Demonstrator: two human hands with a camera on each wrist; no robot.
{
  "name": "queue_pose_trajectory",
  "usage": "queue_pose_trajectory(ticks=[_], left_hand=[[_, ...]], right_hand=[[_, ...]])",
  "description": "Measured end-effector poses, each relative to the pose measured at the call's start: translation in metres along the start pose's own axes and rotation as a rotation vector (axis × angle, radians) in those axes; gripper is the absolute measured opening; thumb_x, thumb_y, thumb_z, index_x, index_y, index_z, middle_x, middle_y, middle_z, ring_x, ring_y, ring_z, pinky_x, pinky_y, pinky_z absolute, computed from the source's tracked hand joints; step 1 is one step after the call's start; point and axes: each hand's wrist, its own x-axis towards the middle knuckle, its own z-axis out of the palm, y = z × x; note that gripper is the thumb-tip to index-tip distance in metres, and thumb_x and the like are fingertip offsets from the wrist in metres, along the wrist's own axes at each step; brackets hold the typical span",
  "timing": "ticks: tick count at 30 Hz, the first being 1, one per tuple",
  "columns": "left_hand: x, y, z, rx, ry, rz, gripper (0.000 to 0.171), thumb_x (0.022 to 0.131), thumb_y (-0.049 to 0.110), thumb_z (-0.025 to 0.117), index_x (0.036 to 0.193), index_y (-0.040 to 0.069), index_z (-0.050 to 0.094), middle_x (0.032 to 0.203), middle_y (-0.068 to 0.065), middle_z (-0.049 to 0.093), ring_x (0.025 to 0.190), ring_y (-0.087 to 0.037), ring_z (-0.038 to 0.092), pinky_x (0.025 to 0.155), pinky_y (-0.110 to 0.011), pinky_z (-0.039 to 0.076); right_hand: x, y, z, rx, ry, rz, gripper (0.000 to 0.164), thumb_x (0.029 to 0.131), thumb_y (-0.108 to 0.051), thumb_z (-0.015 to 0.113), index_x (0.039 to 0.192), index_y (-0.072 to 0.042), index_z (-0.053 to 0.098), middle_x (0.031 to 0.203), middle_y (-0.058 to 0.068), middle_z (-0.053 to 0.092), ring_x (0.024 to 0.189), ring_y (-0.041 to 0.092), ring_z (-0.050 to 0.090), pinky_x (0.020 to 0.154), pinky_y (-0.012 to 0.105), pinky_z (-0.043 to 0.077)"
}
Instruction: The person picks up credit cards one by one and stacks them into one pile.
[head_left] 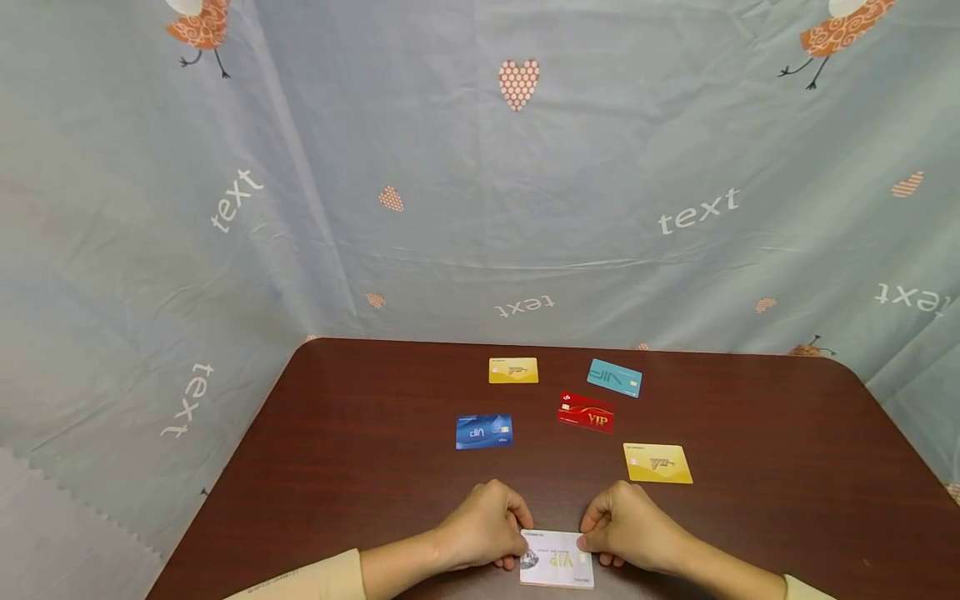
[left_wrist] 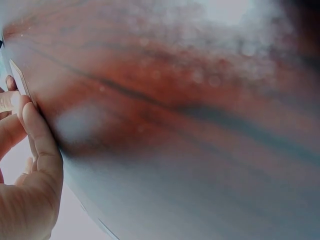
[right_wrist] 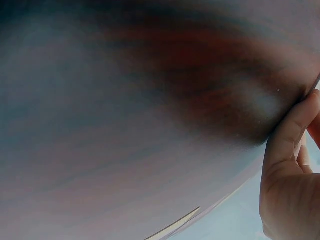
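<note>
A white VIP card (head_left: pixel 551 567) lies close to the near edge of the table in the head view; its side looks thick, though I cannot tell whether more cards are under it. My left hand (head_left: pixel 489 527) pinches its left end, the thumb over the printed face. At the right end, my right hand (head_left: pixel 628 532) grips it the same way. In the left wrist view the left hand (left_wrist: pixel 37 155) holds the thin pale card edge at the far left. The right wrist view shows the right hand (right_wrist: pixel 290 170) low at the tabletop, its fingertips partly cut off.
Beyond the hands lie a blue card (head_left: pixel 484 432), a red card (head_left: pixel 586 413), a teal card (head_left: pixel 614 377) and two yellow cards, one at the back (head_left: pixel 513 371) and one at the right (head_left: pixel 657 463). A patterned curtain (head_left: pixel 450 167) hangs behind the dark brown table (head_left: pixel 360 467).
</note>
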Motion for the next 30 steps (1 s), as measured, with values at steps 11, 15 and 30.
queue_pose_trajectory(ticks=[11, 15, 30], left_hand=[[0.0011, -0.001, -0.0017, -0.017, -0.007, -0.002, 0.023, 0.074, -0.021, 0.073, 0.079, 0.002, 0.07, 0.056, -0.005, 0.064, 0.041, -0.006, 0.055, 0.039, -0.016, 0.046], [0.0016, -0.0015, -0.0018, -0.027, -0.016, -0.006, 0.023, 0.074, -0.021, 0.073, 0.08, 0.001, 0.07, 0.056, -0.006, 0.064, 0.041, -0.006, 0.055, 0.039, -0.016, 0.046], [0.0014, -0.0002, -0.0042, -0.148, -0.017, -0.009, 0.015, 0.08, -0.018, 0.069, 0.084, -0.004, 0.071, 0.061, -0.009, 0.065, 0.044, -0.009, 0.057, 0.041, -0.015, 0.045]], right_hand=[[-0.0002, 0.0011, -0.0005, 0.008, 0.001, 0.003, 0.016, 0.086, -0.004, 0.084, 0.075, -0.008, 0.073, 0.061, 0.001, 0.065, 0.05, 0.011, 0.058, 0.043, 0.02, 0.049], [-0.0008, 0.0018, -0.0009, 0.007, 0.004, 0.003, 0.016, 0.086, -0.004, 0.084, 0.075, -0.008, 0.073, 0.061, 0.0, 0.065, 0.05, 0.011, 0.059, 0.044, 0.02, 0.049], [-0.0022, 0.0022, -0.004, 0.016, -0.003, 0.0, 0.014, 0.089, -0.008, 0.083, 0.079, -0.009, 0.073, 0.065, 0.001, 0.066, 0.053, 0.011, 0.06, 0.045, 0.02, 0.05]])
